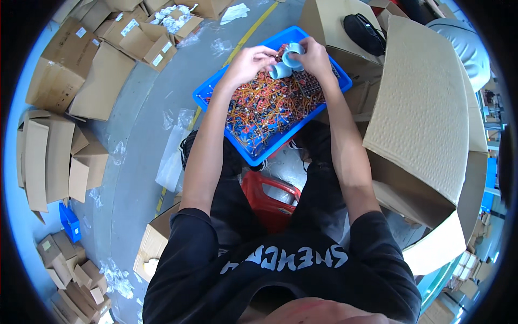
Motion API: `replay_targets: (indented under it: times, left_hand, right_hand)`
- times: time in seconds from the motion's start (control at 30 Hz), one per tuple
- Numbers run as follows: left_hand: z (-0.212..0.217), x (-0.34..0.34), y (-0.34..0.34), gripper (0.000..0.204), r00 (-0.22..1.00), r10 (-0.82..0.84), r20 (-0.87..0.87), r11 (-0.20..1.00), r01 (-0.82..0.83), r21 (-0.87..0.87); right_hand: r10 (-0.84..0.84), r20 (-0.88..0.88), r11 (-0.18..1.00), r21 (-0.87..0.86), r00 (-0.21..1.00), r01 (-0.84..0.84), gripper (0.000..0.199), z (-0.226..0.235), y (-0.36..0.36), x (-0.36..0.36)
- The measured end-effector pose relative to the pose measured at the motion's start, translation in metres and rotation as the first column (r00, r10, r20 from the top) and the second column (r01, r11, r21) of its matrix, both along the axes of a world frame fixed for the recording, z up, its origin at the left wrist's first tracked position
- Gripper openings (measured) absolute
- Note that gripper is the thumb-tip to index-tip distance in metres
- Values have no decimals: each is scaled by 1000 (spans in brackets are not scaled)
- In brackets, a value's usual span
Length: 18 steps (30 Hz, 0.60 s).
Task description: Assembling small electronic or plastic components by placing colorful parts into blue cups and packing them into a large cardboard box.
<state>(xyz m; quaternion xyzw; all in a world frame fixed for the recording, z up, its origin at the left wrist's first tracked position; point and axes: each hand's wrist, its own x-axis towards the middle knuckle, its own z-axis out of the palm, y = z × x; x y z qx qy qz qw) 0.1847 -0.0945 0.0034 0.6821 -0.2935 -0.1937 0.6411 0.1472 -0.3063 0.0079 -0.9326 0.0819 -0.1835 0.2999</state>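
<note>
At the far end of a blue plastic tray [245, 153], both hands work close together. My right hand [314, 58] is closed on a pale blue ring-shaped piece [293, 63], hollow like a short cup. A second pale blue hollow piece [279, 71] sits just below it, beside the fingers of my left hand [252, 63]. Those left fingers are bent together near a small reddish bit [280, 51]; what they pinch is too small to make out. A heap of small red and dark parts with orange wires [264, 105] fills the tray.
A large open cardboard box [421, 108] stands close on the right. Behind the tray, another carton [334, 21] carries a black case [364, 33]. A red plastic stool [270, 200] shows between my legs. Cartons [65, 65] and plastic scraps lie across the floor at left.
</note>
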Motion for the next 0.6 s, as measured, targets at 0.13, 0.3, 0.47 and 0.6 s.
replay_targets:
  times: [0.13,0.3,0.47,0.6]
  left_hand:
    - [-9,-5,9,24,987,-162,2,951,156,266]
    - [-16,-6,10,30,960,-245,134,776,111,620]
    - [-21,-12,9,31,949,-277,149,743,113,660]
    - [-27,-11,-8,31,896,-421,138,647,191,738]
  right_hand:
    - [106,-519,987,-48,848,-152,48,-5,-32,-15]
    - [33,-364,983,-155,931,-96,37,-32,-48,-29]
    - [-126,181,991,71,975,115,26,-3,-12,-84]
    - [-89,113,851,526,990,17,20,53,81,-222]
